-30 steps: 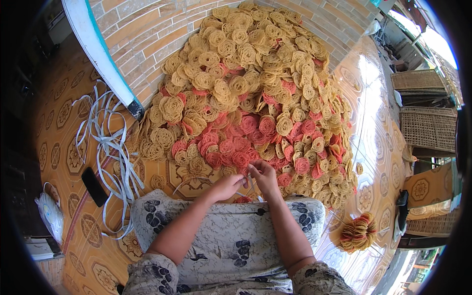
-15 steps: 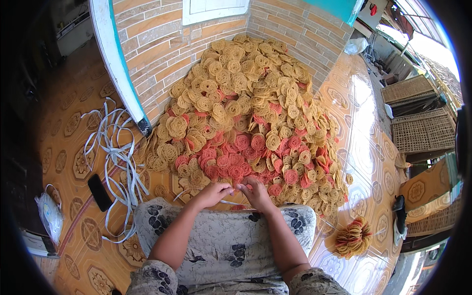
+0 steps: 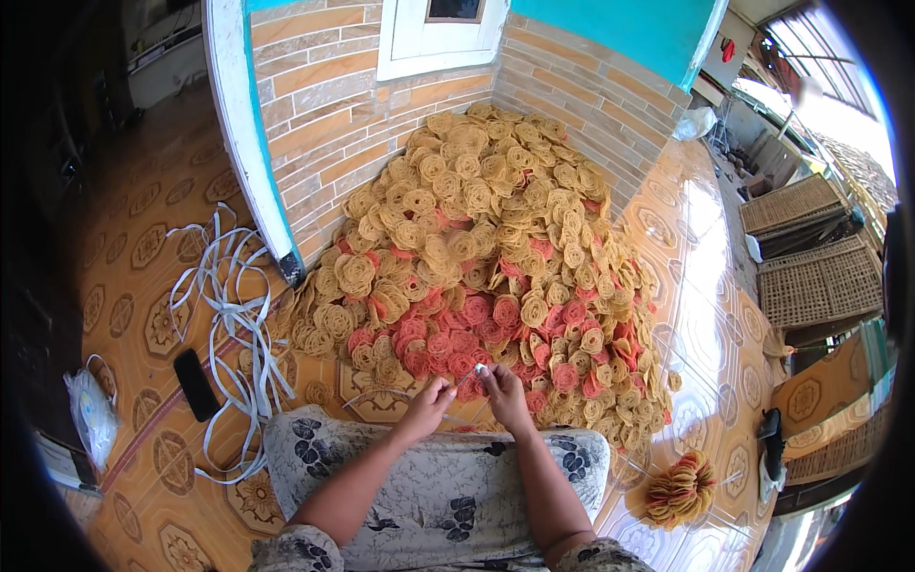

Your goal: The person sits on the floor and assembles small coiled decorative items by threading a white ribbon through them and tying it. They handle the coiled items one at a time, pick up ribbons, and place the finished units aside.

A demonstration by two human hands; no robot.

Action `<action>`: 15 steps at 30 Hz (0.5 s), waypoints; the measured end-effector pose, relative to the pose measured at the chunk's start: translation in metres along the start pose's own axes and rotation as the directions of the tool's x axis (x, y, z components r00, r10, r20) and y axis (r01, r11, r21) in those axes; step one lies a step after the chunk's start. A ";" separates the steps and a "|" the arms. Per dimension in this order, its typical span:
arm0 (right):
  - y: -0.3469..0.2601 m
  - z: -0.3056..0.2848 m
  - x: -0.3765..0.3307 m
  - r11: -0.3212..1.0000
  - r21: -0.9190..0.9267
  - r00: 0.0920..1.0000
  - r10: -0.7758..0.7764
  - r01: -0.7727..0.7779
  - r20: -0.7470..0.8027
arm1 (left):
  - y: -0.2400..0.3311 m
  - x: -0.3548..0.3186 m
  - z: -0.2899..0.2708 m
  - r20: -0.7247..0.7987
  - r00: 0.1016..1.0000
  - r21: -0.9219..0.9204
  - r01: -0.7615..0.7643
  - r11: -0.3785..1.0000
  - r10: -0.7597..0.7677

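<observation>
Being pinched together between left hand [image 3: 426,401] and right hand [image 3: 502,389] is a small pale strand [image 3: 474,374], at the near edge of the tan-and-red coiled rosette heap [image 3: 486,257]; open patterned floor tile [image 3: 705,315] is lying rightward.

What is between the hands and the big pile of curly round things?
Nothing visible. Both hands, left hand and right hand, sit right at the near edge of the pile of woven rosettes, pinching a thin white strand between them.

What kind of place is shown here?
Probably a tiled home porch used for handwork: a big pile of coiled discs against a brick wall, woven trays nearby, both hands working.
</observation>
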State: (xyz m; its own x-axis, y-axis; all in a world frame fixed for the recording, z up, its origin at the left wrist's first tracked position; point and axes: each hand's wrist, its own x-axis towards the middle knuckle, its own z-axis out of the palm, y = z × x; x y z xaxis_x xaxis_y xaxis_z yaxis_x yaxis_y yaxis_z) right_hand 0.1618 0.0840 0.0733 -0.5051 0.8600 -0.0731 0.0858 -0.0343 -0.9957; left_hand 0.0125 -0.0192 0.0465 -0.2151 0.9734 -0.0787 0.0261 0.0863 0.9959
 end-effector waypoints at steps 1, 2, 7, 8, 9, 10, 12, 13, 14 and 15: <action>0.003 0.004 0.002 0.998 -0.031 0.999 -0.048 0.048 -0.016 | -0.004 0.000 0.007 0.014 0.991 -0.149 0.134 0.980 -0.133; 0.005 0.007 0.003 0.994 -0.107 0.998 -0.041 0.035 -0.056 | -0.007 0.000 0.015 0.062 0.960 -0.305 0.280 0.910 -0.274; 0.012 0.019 0.008 0.997 -0.002 0.994 0.073 -0.073 -0.077 | -0.009 0.003 0.032 -0.005 0.956 -0.376 0.269 0.887 -0.292; 0.011 0.018 0.009 0.985 0.113 0.987 0.142 -0.134 -0.071 | -0.007 0.002 0.030 0.037 0.949 -0.458 0.296 0.838 -0.314; 0.009 0.015 0.010 0.954 0.244 0.985 0.170 -0.172 0.028 | -0.005 0.002 0.026 0.097 0.929 -0.544 0.349 0.763 -0.356; 0.006 0.010 0.010 0.896 0.354 0.964 0.240 -0.267 0.118 | -0.003 0.002 0.023 0.184 0.898 -0.625 0.421 0.658 -0.400; -0.004 -0.005 0.012 0.777 0.484 0.911 0.284 -0.402 0.301 | 0.001 0.002 0.015 0.287 0.877 -0.661 0.473 0.583 -0.386; -0.008 -0.013 0.012 0.734 0.516 0.885 0.263 -0.442 0.384 | 0.002 0.002 0.012 0.332 0.864 -0.681 0.498 0.537 -0.380; -0.012 -0.020 0.012 0.674 0.560 0.860 0.241 -0.482 0.450 | 0.004 0.002 0.012 0.353 0.863 -0.661 0.503 0.557 -0.361; -0.013 -0.023 0.012 0.638 0.577 0.849 0.264 -0.510 0.458 | 0.006 0.001 0.013 0.358 0.868 -0.648 0.495 0.579 -0.343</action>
State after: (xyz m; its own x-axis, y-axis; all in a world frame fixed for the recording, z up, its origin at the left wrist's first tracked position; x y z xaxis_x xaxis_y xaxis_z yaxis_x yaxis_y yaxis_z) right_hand 0.1738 0.1066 0.0870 -0.7992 0.4880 -0.3509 -0.1834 -0.7539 -0.6309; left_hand 0.0248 -0.0145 0.0514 0.1537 0.8917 -0.4256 -0.7237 0.3949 0.5660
